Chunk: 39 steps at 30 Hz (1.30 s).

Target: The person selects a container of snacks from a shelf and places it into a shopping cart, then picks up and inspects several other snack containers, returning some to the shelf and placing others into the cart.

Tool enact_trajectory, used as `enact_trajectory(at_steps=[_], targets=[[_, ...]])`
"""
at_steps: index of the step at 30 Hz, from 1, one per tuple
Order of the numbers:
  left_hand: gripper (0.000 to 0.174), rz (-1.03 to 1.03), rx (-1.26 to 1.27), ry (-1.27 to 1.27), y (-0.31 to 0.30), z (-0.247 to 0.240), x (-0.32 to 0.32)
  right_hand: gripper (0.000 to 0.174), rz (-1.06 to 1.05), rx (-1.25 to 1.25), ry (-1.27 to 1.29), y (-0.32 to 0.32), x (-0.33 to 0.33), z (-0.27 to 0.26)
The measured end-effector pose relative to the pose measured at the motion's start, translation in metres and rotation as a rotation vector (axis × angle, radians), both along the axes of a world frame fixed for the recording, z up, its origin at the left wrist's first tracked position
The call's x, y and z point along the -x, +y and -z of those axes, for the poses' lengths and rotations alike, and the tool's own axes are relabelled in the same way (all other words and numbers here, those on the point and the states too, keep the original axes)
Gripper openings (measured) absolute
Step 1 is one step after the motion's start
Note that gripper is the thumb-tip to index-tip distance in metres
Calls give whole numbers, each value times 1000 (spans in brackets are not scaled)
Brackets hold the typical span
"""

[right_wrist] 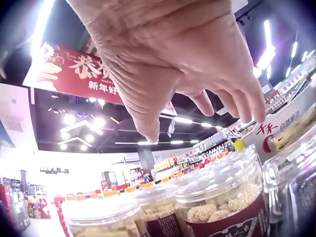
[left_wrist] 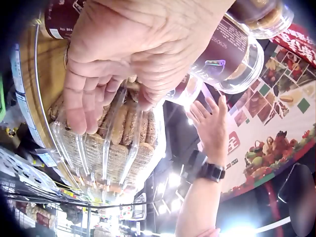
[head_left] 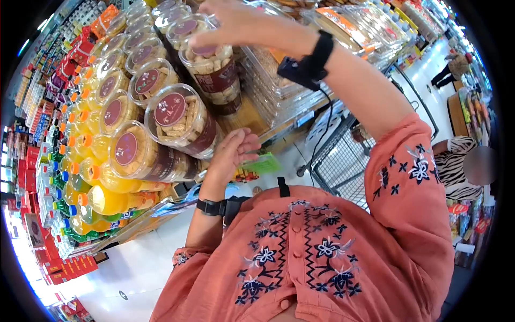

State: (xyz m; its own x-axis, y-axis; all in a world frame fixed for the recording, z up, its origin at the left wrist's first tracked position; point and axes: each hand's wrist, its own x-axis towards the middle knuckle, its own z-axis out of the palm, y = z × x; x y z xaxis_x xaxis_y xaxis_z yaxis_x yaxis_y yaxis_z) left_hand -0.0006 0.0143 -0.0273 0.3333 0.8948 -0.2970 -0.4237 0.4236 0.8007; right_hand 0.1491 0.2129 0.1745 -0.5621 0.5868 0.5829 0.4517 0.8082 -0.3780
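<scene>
In the head view, the person's right hand [head_left: 228,24] reaches out over the rows of clear-lidded jars [head_left: 179,121] with maroon labels, its fingers extended; whether it touches a lid cannot be told from here. The jars stand on a wooden display, some of them stacked, with yellow and orange drink bottles [head_left: 107,199] packed along their left side and clear plastic boxes [head_left: 276,88] on their right. The left hand [head_left: 233,153] hangs just beside the nearest jars, palm partly turned up, fingers relaxed and loosely bent, gripping nothing that shows. Both wrists carry black straps. A shopping cart [head_left: 340,161] stands past the display edge, and a person in a zebra-striped top [head_left: 458,166] is at the far right

In the left wrist view, the left hand fills the top, its fingers loosely bent in front of stacked packs of oblong biscuits [left_wrist: 116,140]; contact with the packs cannot be made out. Jars show to the right, and the right hand is raised beyond them, open with fingers spread

In the right wrist view, the right hand arches above the jar lids, open and empty, fingers and thumb apart. One jar below holds round, seed-coated pieces [right_wrist: 219,210], and a red banner [right_wrist: 81,76] hangs behind
</scene>
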Motion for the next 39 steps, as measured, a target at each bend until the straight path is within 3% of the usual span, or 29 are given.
enact_trajectory(at_steps=[2,3,7,10,12,13,16,20,30,31,35,36,39], targets=[[39,-4,-1,52,-2,8,1,74,125,149,-53,-8,-11,-13],[38,-9,-1,89,-1,11,1,74,164,244,-95,-42,-31,-41],[37,50,51,132,1,16,-6,73,63,393,202,-79,-82,-24],[39,156,72,152,3,23,-16,67,77,416,364,-110,-115,5],[40,211,89,182,4,30,-21,47,133,459,580,-127,-130,37],[41,234,98,194,4,37,-24,31,190,437,548,-134,-141,47],[46,303,120,244,11,32,-33,31,324,589,803,-155,-165,77],[46,362,151,296,16,36,-54,27,403,696,952,-167,-217,130],[45,460,210,370,24,29,-113,46,948,915,994,-179,-370,268],[44,461,216,383,28,30,-118,57,1001,899,965,-177,-392,288],[44,456,239,425,40,32,-144,77,1262,709,731,-160,-494,381],[44,465,255,448,42,34,-151,83,1226,658,696,-157,-516,384],[46,484,312,484,48,40,-171,103,1541,744,286,-145,-563,373]])
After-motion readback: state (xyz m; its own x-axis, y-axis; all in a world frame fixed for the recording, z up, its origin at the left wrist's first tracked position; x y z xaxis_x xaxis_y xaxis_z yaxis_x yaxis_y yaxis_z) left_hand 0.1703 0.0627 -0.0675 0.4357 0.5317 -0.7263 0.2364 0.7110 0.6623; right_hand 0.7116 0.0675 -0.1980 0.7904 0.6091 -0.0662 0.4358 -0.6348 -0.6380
